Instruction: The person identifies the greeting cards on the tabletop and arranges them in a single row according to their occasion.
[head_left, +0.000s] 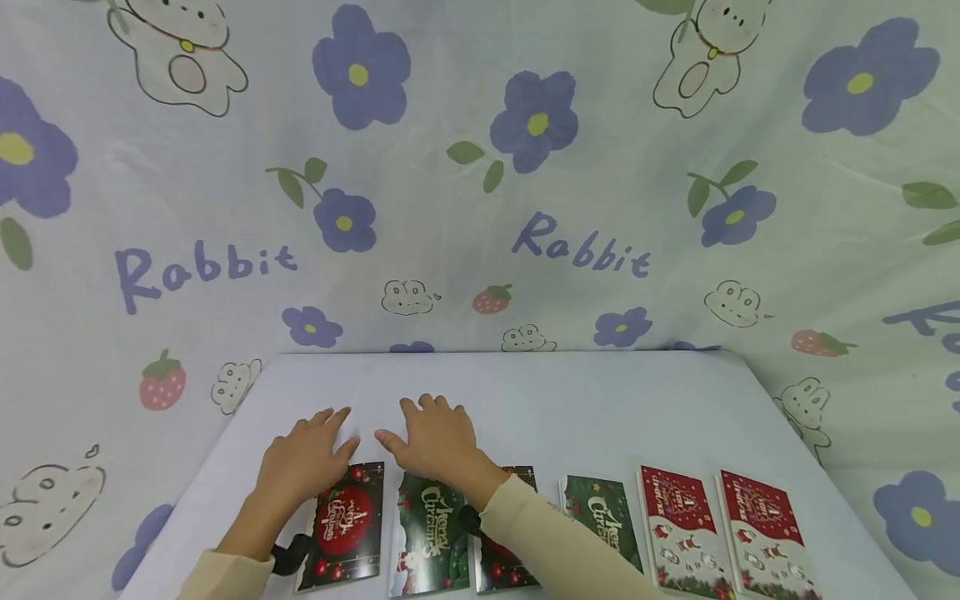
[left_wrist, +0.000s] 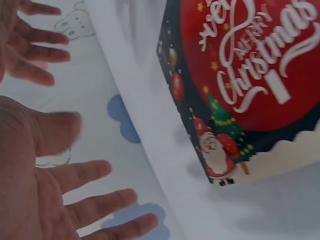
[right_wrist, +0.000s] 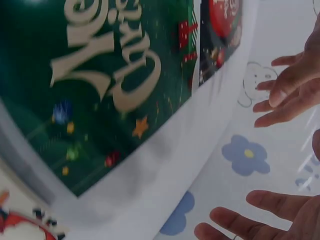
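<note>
Splayed left hand (left_wrist: pixel 30 195) seemingly hovers; head view hides this.

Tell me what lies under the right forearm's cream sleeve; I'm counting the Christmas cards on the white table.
Under the cream sleeve lies a dark card with red ornaments, only its top edge and a lower strip showing. Its middle and lettering are covered. Five other cards lie uncovered on the white table.

The left hand (left_wrist: pixel 35 195) is spreading its fingers, palm open, holding nothing. A dark card (left_wrist: pixel 250 90) with a red "Merry Christmas" disc and a Santa is lying on the white table (left_wrist: pixel 145 120) beside it. The other hand's fingers (left_wrist: pixel 35 55) are showing at upper left.
</note>
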